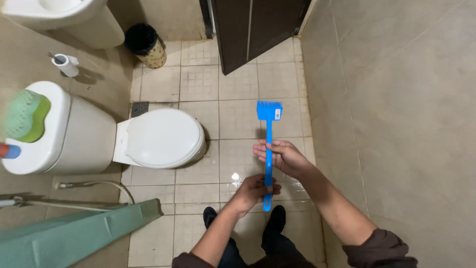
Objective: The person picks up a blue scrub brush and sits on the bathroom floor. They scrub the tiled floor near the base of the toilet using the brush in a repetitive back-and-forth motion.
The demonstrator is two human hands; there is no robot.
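Observation:
A blue plastic scrubbing brush (268, 130) with a long handle points away from me, its bristle head at the far end over the tiled floor. My left hand (254, 192) grips the near end of the handle. My right hand (282, 156) is wrapped around the middle of the handle. To the left stands a white toilet (158, 139) with its lid closed, apart from the brush.
The toilet tank (47, 134) carries a green sponge (26, 116). A dark bin (146, 45) stands at the back wall, next to a dark door (253, 30). A floor drain (139, 108) lies behind the toilet. A green panel (74, 233) leans at lower left. The floor near my feet is wet.

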